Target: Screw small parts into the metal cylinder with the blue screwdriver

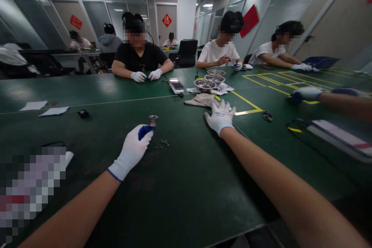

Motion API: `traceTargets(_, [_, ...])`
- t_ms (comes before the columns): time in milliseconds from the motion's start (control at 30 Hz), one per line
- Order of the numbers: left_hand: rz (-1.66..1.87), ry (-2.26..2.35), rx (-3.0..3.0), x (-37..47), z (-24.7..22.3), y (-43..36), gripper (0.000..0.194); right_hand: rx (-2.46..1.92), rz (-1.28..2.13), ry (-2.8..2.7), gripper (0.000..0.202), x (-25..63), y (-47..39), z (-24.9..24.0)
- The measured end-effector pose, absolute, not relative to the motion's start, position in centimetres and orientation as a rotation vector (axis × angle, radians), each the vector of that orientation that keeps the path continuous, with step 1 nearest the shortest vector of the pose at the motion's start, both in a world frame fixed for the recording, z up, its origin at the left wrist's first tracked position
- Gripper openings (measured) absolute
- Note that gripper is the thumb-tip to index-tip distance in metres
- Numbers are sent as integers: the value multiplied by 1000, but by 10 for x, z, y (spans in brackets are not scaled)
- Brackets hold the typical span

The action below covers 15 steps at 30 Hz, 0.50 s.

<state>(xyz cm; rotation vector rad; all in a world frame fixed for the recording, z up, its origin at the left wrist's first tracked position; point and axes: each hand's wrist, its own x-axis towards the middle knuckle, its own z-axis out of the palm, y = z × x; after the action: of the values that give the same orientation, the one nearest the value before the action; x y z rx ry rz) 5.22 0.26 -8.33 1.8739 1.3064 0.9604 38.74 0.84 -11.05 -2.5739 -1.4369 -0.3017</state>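
Note:
Both my hands wear white gloves above the green table [180, 186]. In my left hand [133, 145], the fingers are closed round a metal cylindrical part [153, 120], its cup-like top facing up. Several small metal nuts [164, 142] lie on the table just right of that hand. My right hand [221, 116] reaches forward with its fingers spread, at the edge of a beige cloth [200, 100]; whether it presses on the cloth is not clear. Beyond the cloth stand several shiny metal bowls [205, 85], with paper beside them.
A small black object [83, 113] and white papers [54, 111] lie at the left. Dark metal parts [267, 115] sit near yellow tape [247, 112] at the right. Another person's gloved hand [308, 93] enters from the right. Other people sit across the table.

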Motion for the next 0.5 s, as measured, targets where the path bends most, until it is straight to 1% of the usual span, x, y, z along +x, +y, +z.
traceTargets(67, [947, 1304, 1865, 53, -82, 2, 29, -2656, -326, -1255, 57, 426, -2, -111])
traceTargets(200, [938, 1321, 1853, 54, -82, 1, 29, -2817, -283, -902, 62, 492, -23, -107])
traceTargets(267, [934, 1320, 1856, 54, -82, 1, 29, -2840, -364, -837, 58, 512, -32, -105])
traceTargets(367, [932, 1318, 1872, 54, -83, 1, 30, -2784, -506, -930, 48, 518, -41, -102])
traceTargets(433, [936, 1317, 1885, 54, -83, 2, 29, -2653, -598, -1161, 42, 507, -43, -101])
traceTargets(500, [941, 1307, 1899, 53, -84, 3, 29, -2391, -677, -1503, 36, 486, -44, -102])
